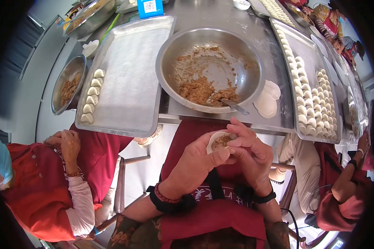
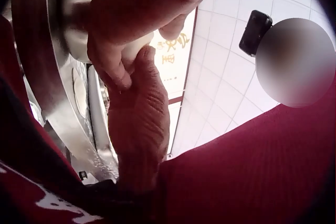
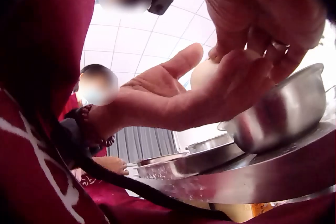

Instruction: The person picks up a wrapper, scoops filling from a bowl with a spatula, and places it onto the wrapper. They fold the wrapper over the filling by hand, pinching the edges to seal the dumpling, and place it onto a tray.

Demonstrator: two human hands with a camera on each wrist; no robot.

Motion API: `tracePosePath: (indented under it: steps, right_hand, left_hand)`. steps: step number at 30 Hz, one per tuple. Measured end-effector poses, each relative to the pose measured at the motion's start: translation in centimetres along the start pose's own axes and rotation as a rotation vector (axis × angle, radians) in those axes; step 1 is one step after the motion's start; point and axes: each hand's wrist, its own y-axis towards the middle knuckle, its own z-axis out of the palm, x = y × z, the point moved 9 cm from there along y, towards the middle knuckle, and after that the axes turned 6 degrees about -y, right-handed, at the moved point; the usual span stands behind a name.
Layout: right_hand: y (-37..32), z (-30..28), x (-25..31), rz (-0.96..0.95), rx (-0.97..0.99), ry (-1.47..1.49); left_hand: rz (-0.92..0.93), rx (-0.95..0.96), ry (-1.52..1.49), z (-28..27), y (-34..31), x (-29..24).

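Note:
Over the lap, in the head view, a round dough wrapper [image 1: 212,145] with brown filling [image 1: 221,142] on it lies between two hands. The left hand [image 1: 197,161] holds the wrapper from the left, thumb at its near edge. From the right, the right hand [image 1: 252,154] pinches its right edge. In the left wrist view the left hand [image 2: 144,11] is above the right hand [image 2: 139,121], with pale dough [image 2: 139,43] between. The right wrist view shows the wrapper [image 3: 203,75] between the left hand [image 3: 163,100] and the ringed right hand [image 3: 262,11].
A steel bowl [image 1: 253,45] of filling with a spoon [image 1: 237,106] stands ahead. Flat wrappers [image 1: 265,105] lie beside it. Trays with shaped dumplings stand left [image 1: 147,120] and right [image 1: 297,108]. People sit on both sides; a smaller filling bowl [image 1: 58,89] is far left.

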Motion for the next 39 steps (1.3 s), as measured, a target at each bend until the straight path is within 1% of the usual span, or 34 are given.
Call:
tracePosePath:
  steps: [3, 4, 10, 12, 15, 18, 19, 21, 24, 27, 30, 33, 39]
  right_hand:
    - [0.1, 0.1, -0.5, 0.097, -0.018, 0.091]
    - [0.1, 0.2, -0.6, 0.103, -0.017, 0.106]
    - [0.3, 0.4, -0.8, 0.128, -0.036, 0.15]
    - [0.4, 0.5, -0.9, 0.13, -0.046, 0.153]
    - [0.7, 0.7, -0.7, 0.084, -0.055, 0.14]
    - [0.6, 0.7, -0.8, 0.091, -0.065, 0.148]
    - [0.5, 0.4, -0.8, 0.123, -0.109, 0.2]
    - [0.2, 0.1, -0.4, 0.184, -0.194, 0.306]
    - [-0.5, 0.9, -1.8, 0.41, -0.061, 0.392]
    - [-0.6, 1.7, -2.4, 0.495, 0.005, 0.545]
    - [-1.1, 3.0, -3.8, 0.541, 0.03, 0.818]
    - [-1.0, 3.8, -3.5, 0.534, 0.029, 1.019]
    - [-0.7, 3.4, -3.2, 0.461, -0.043, 1.011]
  left_hand:
    - [0.004, -0.05, 0.108, -0.5, -0.1, -0.1]
    - [0.003, -0.068, 0.14, -0.6, -0.1, -0.2]
    - [0.109, -0.105, 0.245, -0.9, 0.1, -0.6]
    - [0.119, -0.112, 0.256, -1.0, 0.2, -0.5]
    - [0.144, -0.135, 0.258, -1.0, 0.2, -0.7]
    - [0.17, -0.149, 0.252, -1.0, 0.0, -1.1]
    - [0.181, -0.151, 0.254, -1.0, 0.0, -1.3]
    - [0.265, -0.116, 0.201, -1.0, -0.1, -2.0]
    - [0.367, -0.083, 0.12, -1.0, -0.2, -2.4]
    - [0.411, -0.047, 0.096, -0.8, -0.4, -2.5]
    - [0.429, -0.017, 0.09, -0.8, -0.3, -2.4]
    - [0.434, -0.012, 0.082, -0.8, -0.2, -2.2]
    - [0.418, -0.033, 0.123, -0.6, -0.1, -1.9]
